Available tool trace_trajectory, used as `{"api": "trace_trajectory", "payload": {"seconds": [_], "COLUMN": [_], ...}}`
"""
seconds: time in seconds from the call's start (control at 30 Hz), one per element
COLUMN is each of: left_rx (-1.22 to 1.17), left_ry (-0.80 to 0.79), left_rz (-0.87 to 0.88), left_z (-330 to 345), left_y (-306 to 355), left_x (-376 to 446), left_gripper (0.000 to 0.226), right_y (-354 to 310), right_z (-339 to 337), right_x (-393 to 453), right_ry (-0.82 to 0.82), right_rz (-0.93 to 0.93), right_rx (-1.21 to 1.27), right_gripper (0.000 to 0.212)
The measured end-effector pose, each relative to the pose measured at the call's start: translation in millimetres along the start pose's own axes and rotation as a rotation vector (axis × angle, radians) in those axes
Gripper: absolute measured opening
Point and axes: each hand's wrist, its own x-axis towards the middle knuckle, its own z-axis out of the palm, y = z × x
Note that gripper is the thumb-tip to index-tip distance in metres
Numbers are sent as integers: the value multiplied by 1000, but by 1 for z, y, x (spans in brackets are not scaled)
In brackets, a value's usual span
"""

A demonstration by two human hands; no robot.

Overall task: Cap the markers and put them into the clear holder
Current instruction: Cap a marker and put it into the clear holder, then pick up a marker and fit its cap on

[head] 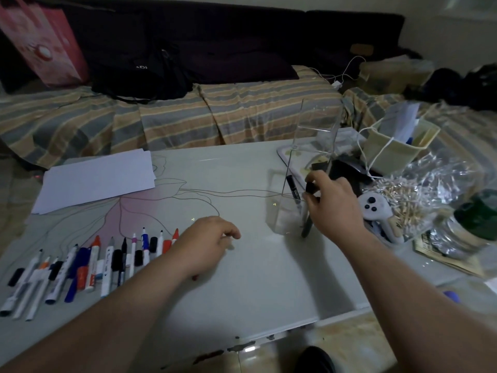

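A tall clear holder (289,211) stands right of centre on the table. One black capped marker (293,190) leans inside it. My right hand (333,205) pinches a second black marker (309,208) at its top end, upright against the holder's near right side; whether it is inside I cannot tell. My left hand (204,243) hovers low over the table with loosely curled fingers, holding nothing, just right of a row of several uncapped markers and loose caps (88,262) in black, blue, red and white.
White paper sheets (99,179) lie at the back left. Clutter crowds the right side: a white controller (376,211), a plastic bag of small sticks (408,203), a cream box (398,149), a dark-lidded jar (476,222). A striped sofa runs behind the table.
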Motion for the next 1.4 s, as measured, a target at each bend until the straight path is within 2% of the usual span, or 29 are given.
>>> {"api": "trace_trajectory", "payload": {"seconds": [0.13, 0.27, 0.33, 0.47, 0.57, 0.6, 0.67, 0.73, 0.8, 0.9, 0.97, 1.13, 1.23, 1.4], "left_rx": [139, 273, 318, 385, 352, 334, 315, 319, 338, 396, 405, 445, 496, 487], "left_ry": [-4, 65, 45, 0, 58, 107, 211, 214, 106, -3, 10, 3, 9, 52], "left_rz": [-75, -126, -144, -177, -233, -273, -347, -395, -413, -380, -350, -257, -260, -357], "left_z": [-10, -14, -12, -4, -9, -15, -30, -40, -42, -34, -29, -20, -10, -2], "left_y": [-28, -49, -54, -57, -57, -59, -65, -73, -76, -76, -76, -70, -67, -62], "left_x": [2, 0, -2, -4, -4, -4, -4, -9, -16, -22, -23, -24, -24, -21], "left_gripper": [68, 79, 78, 74, 75, 69, 41, 22, 24, 43, 48, 46, 40, 32], "right_y": [4, -21, -46, -93, -113, -119, -128, -135, -139, -139, -134, -122, -118, -108], "right_z": [4, 5, 13, 46, 75, 84, 100, 110, 117, 120, 121, 115, 111, 98], "right_x": [1, -4, -13, -39, -59, -66, -79, -88, -90, -82, -76, -65, -62, -55], "right_ry": [-74, 80, 72, -189, -394, -483, -663, -770, -779, -728, -710, -700, -681, -679], "right_rz": [10, -112, -226, -306, -323, -347, -403, -437, -430, -335, -256, -155, -98, 46], "right_rx": [-66, -43, 19, 120, 151, 148, 97, 28, -2, -14, -41, -40, 15, 151], "right_gripper": [14, 19, 18, 22, 32, 37, 45, 47, 44, 43, 41, 33, 24, 36]}}
